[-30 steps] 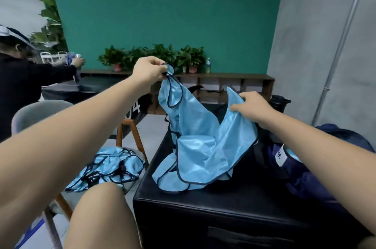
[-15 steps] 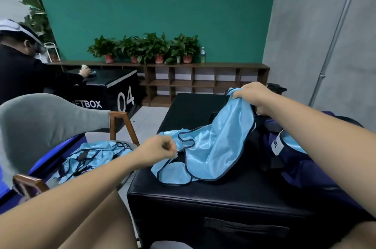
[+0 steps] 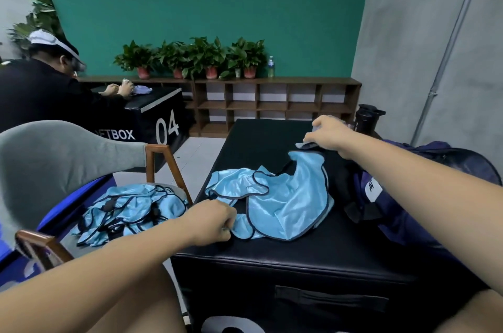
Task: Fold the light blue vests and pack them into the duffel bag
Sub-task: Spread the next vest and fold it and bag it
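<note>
**Both hands pinch one vest flat on the bench**

Left hand (image 3: 211, 222), curled into a loose fist, pinches the near hem of a shiny light blue vest with dark piping (image 3: 283, 204), at its lower left corner. Right hand (image 3: 328, 132) reaches to the far side and grips the vest's upper strap end between fingers and thumb. Between the two hands the vest lies crumpled and spread across the black padded bench (image 3: 299, 256). Just right of it sits the dark navy duffel bag (image 3: 402, 213), touching the bench top. On the grey wooden-framed chair (image 3: 68, 158) to the left lies a heap of more light blue vests (image 3: 130, 210).
</note>
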A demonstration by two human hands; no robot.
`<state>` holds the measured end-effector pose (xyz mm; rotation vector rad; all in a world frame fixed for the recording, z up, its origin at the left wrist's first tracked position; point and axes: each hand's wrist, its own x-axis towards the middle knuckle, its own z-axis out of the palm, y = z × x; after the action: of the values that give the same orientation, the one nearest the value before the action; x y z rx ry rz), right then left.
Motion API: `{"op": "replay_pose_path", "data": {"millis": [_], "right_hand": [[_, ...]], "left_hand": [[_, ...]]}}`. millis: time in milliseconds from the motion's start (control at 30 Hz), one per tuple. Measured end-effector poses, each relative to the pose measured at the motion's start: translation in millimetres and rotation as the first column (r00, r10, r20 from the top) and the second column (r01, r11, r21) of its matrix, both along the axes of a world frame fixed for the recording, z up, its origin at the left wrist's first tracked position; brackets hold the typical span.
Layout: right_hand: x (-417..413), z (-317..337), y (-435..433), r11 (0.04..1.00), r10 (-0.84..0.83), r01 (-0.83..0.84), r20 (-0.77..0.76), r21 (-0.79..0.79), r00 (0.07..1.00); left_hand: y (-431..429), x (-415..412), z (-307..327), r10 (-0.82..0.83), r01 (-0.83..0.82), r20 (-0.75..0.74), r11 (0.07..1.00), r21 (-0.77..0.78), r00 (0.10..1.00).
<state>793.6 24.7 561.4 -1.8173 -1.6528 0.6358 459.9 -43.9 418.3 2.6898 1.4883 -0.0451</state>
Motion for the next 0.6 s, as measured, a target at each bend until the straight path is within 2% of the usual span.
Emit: {"op": "replay_pose_path", "data": {"millis": [100,200,267,367,467,600], "right_hand": [[-21,-7,-10,0.989,0.113,-0.123,0.116,0.083,0.987],[-47,-13,-28,0.944,0.325,-0.33,0.17,0.002,0.93],[-63,-20,-39,0.882,0.467,-0.457,0.086,-0.118,0.88],[-80,-31,-46,0.812,0.556,-0.538,0.019,-0.228,0.831],[-89,-37,-49,0.8,0.571,-0.574,-0.075,-0.175,0.818],[-86,-16,-57,0.789,0.581,-0.608,-0.216,-0.09,0.785]], "left_hand": [[2,5,16,0.012,-0.014,0.112,1.0,0.015,0.994],[6,12,42,0.017,-0.02,0.227,1.0,0.012,0.974],[8,17,60,0.032,-0.03,0.307,1.0,-0.009,0.951],[8,26,88,0.05,-0.043,0.447,0.999,-0.026,0.893],[6,33,115,0.036,-0.02,0.581,0.999,-0.034,0.813],[7,32,141,0.041,-0.002,0.676,0.998,-0.058,0.736]]}}
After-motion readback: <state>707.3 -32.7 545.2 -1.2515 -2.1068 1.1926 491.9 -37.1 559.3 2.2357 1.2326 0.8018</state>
